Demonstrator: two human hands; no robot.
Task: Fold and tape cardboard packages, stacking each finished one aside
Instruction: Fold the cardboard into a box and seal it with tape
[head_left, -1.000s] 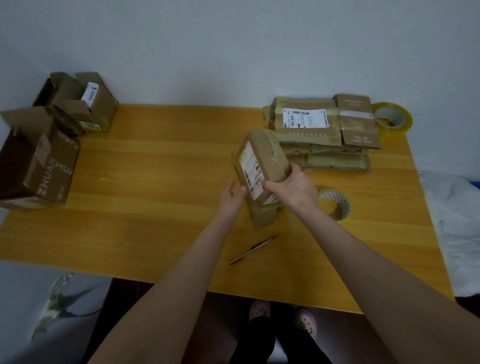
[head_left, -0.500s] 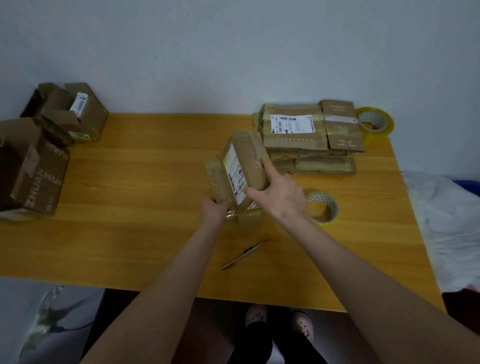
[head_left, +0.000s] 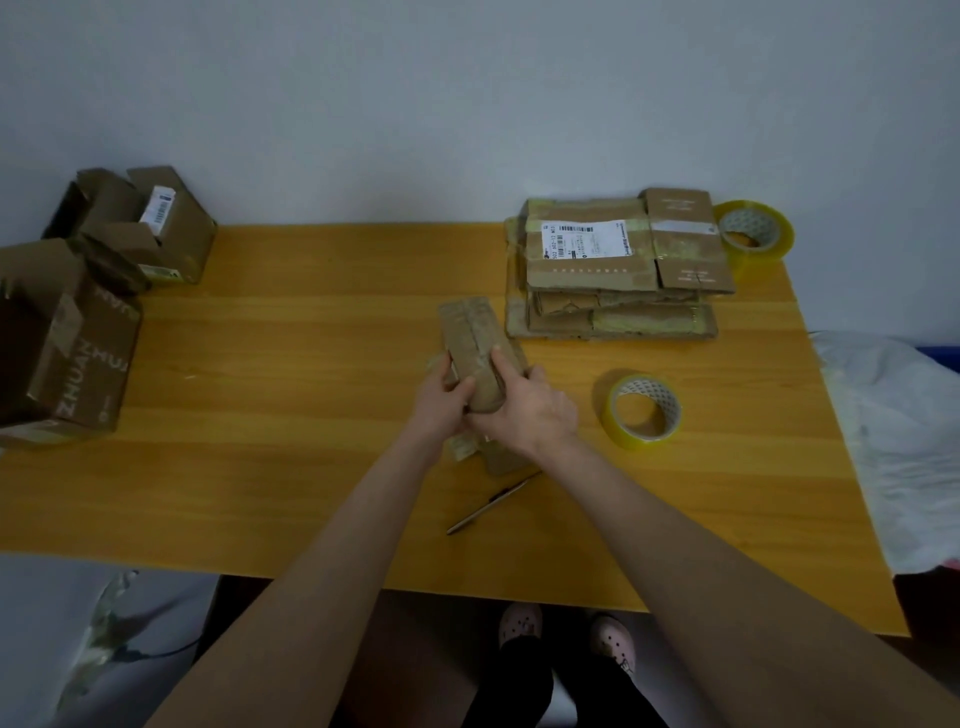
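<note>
The large box (head_left: 67, 338) at the frame's left edge bore "ZHUAN" in pale capitals, running sideways. White barcode labels on the flattened package (head_left: 623, 270) topping the upper-right stack and on the upper-left open box (head_left: 176, 244) were too small to read.

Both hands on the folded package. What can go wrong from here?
1. The left hand and right hand both grip the folded package; freeing one for the tape roll may let the fold spring open.
2. The pen lies near the right forearm and may get knocked toward the table edge.
3. The finished stack looks uneven; another package could slide.
</note>
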